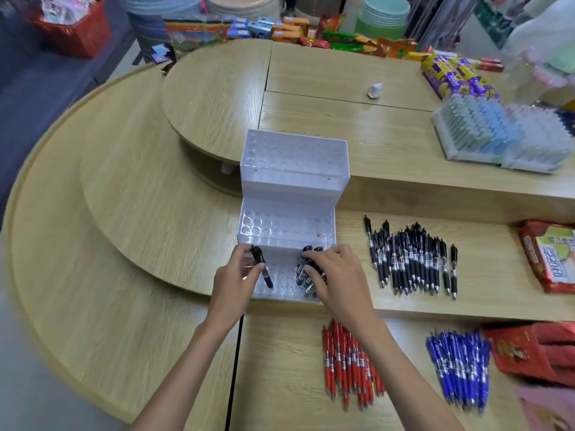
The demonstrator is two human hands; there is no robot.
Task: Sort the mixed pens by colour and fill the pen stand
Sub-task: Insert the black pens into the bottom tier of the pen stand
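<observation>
Nearest the viewer, in front of the pen stand and to its right, two sorted heaps lie on the wooden tabletop. One is of red pens and, further right of the stand, one is of blue pens. Both overlap and blur too much to count.

Both hands are at the stand's front, lowest step. The left hand pinches a single black pen in a narrow grip. The pen's long axis is tilted, with its top leaning away and to the left and its tip pointing down at the holes on the step's left side. The right hand wraps around a bundle of black pens, several of them, at the step's right side. The free holes lie between the two hands, nearer the left one, so the left hand seems best placed to seat its pen.

To the right of the stand lies one spread of loose black pens, roughly two dozen. The clear stand has three steps, and its middle and top steps hold no pens. Beyond the stand, to its right, sits one second rack of pale pens.
</observation>
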